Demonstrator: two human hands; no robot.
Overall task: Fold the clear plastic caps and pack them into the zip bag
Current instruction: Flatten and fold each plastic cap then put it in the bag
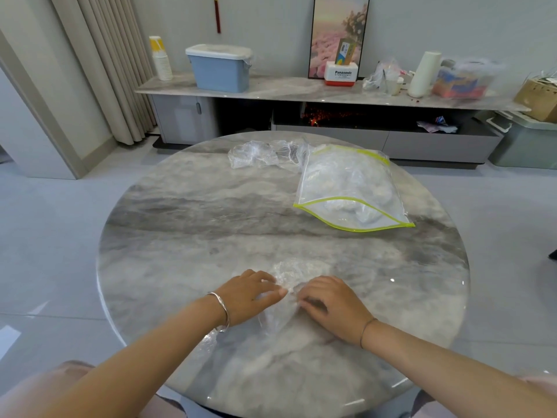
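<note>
Round marble desk (180, 224), glossy, filling the middle of view.

Zip bag (349, 188) at 1 o'clock on the desk, yellow-green zip track, mouth gaping toward 6 o'clock, already stuffed with pale crumpled film. Roughly half or more packed, by the look.

Loose pile of clear caps (259, 153) at 12 o'clock, just beside the bag's far corner, unfolded.

One clear plastic cap (289, 276) at 6 o'clock, flat on the desk under both hands. Edges hard to trace against the marble.

Left hand (251, 292) palm down, fingers pressing the film flat. Right hand (328, 303) fingers curled, seemingly pinching a gathered edge; exact contact blurred.

Silver bangle (221, 312) on left wrist; thin cord bracelet (366, 330) on right.

Handling judgement: near weightless, limp, slick, springy; likely to unfold or skid on the polished top. Best taken at the gathered rim, one palm pinning the centre while folding. Not fragile, though easily snagged on the bangle.
</note>
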